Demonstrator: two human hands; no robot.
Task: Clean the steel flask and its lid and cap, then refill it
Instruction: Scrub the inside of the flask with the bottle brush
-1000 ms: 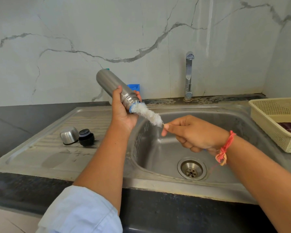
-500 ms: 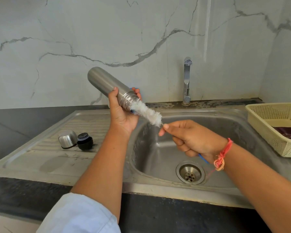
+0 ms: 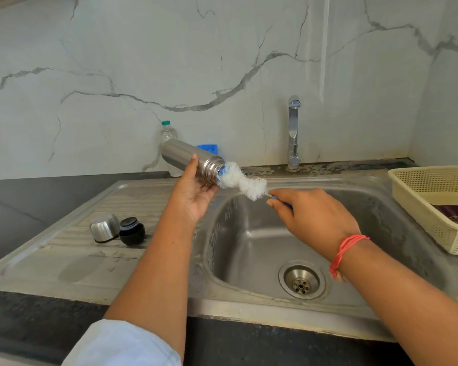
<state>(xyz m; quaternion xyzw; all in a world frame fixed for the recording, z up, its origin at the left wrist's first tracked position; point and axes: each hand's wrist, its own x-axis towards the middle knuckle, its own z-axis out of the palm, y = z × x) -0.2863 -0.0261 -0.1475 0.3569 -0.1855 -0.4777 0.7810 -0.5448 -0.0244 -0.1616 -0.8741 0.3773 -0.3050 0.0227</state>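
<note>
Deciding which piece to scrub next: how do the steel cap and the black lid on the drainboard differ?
The steel cap is shiny bare metal; the black lid is dark. The steel cap is a smooth dome lying tilted; the black lid shows a ridged neck on top. The steel cap lies left of the black lid. Both sit side by side on the drainboard.

Left grip (image 3: 193,191) holds flask (image 3: 185,157) tilted, mouth down-right over sink (image 3: 249,309). Right grip (image 3: 310,215) pinches brush (image 3: 242,182) handle; bristle tip at flask mouth, rest outside. Steel cap (image 3: 104,227) and black lid (image 3: 132,231) touching on drainboard, left.
</note>
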